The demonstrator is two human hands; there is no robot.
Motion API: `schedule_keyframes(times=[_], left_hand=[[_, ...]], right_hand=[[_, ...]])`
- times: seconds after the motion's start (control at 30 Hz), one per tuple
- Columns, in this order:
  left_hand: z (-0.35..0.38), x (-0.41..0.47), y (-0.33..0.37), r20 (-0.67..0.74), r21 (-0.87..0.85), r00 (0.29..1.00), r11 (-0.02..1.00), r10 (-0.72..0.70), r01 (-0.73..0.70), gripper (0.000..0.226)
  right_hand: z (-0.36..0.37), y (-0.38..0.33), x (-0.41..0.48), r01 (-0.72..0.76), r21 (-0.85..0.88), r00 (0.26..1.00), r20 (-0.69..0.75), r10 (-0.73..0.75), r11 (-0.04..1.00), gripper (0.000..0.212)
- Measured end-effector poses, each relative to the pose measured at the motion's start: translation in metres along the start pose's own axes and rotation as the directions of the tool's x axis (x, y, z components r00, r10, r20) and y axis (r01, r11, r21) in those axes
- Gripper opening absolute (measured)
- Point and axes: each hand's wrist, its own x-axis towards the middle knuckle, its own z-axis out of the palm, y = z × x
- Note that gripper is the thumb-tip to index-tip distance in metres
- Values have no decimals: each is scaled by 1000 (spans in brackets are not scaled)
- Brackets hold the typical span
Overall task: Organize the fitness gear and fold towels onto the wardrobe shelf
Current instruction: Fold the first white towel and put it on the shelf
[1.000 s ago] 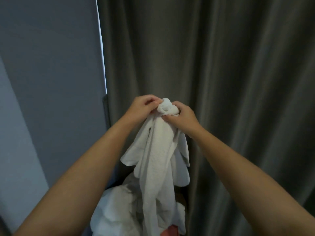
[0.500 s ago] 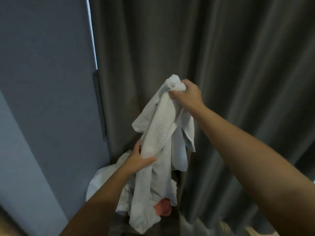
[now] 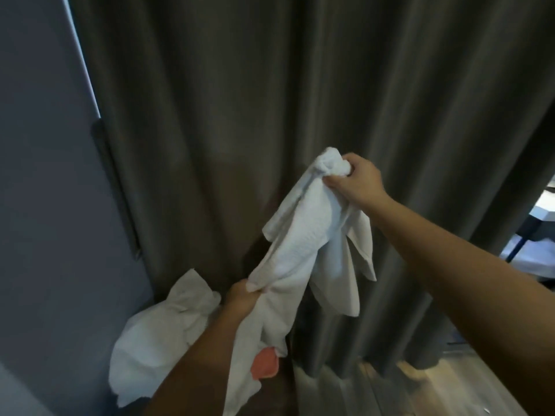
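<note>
1. A white towel (image 3: 300,244) is held up in the air, well off any surface, and is stretched at a slant between two hands in front of a dark grey curtain (image 3: 270,100).
2. The bunched upper end of the towel is clenched in the right hand (image 3: 357,181), with the fingers curled round the wad.
3. Lower down, a gathered part is gripped in the fist of the left hand (image 3: 240,298). The rest of the towel hangs below it, and loose flaps hang under the right hand.
4. Most of the view is filled by the curtain, which falls in deep upright folds to the floor.
5. At the left a plain grey-blue panel (image 3: 39,205) is seen, edged by a thin bright strip (image 3: 82,58). A dark upright bar (image 3: 117,190) is set where the panel meets the curtain. Whether the panel is a wall or a door cannot be told.
6. A pile of white cloth (image 3: 156,334) lies low at the left, at the foot of the panel and beside the curtain. What it rests on is hidden.
7. A salmon-coloured item (image 3: 264,363) is partly covered by the towel's hanging end and cannot be identified.
8. A wood-toned floor (image 3: 426,382) is seen at the lower right, below the curtain hem.
9. Past the curtain's right edge, blurred white furniture (image 3: 537,211) is glimpsed.
</note>
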Motion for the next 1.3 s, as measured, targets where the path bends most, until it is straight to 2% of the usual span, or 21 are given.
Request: schedule_keyframes(times=[0.1,0.2,0.3,0.4,0.53,0.63,0.73,0.8,0.97,1.03,1.1,1.17,1.23,1.3], left_hand=[[-27,3,25,-159,-137,986,988,48,-70,32],[-75,-6,67,-332,-60,924,973,191,-223,22],[-125,-24,126,-421,29,822,911,384,-411,23],[-166,-48,190,-474,140,715,846,513,-514,30],[-207,-92,258,-466,268,576,728,671,-632,32],[-232,-125,292,-471,281,538,697,699,-660,25],[-254,-156,314,-476,300,534,700,698,-648,19],[-265,-179,321,-449,292,560,707,696,-645,16],[-285,-232,305,-392,264,637,744,664,-614,14],[-295,-251,287,-283,205,712,766,643,-610,20],[-306,-269,264,-103,74,787,794,608,-603,30],[-317,-281,237,5,-108,817,813,577,-573,40],[-326,-290,210,-32,-199,838,819,544,-539,38],[-333,-299,183,-122,-207,862,836,493,-508,32]], right_hand=[[-6,17,-2,22,-102,1000,16,-20,994,32],[-5,27,-3,90,-286,994,86,-68,954,33],[-3,21,0,153,-351,986,113,-120,924,31],[-4,2,3,161,-313,986,97,-137,936,33],[-15,-32,9,197,-159,980,27,-195,968,36],[-29,-62,14,253,-22,967,-28,-253,967,37],[-42,-91,15,322,91,946,-57,-318,942,34],[-44,-109,12,362,153,932,-55,-358,920,31],[-30,-147,-7,379,324,905,63,-420,867,29],[-18,-161,-19,397,399,879,95,-468,827,28],[-4,-174,-34,395,454,852,144,-503,799,29],[15,-187,-49,390,486,824,195,-532,782,30],[36,-200,-64,379,528,793,238,-561,760,29],[56,-216,-81,353,585,756,281,-591,730,29]])
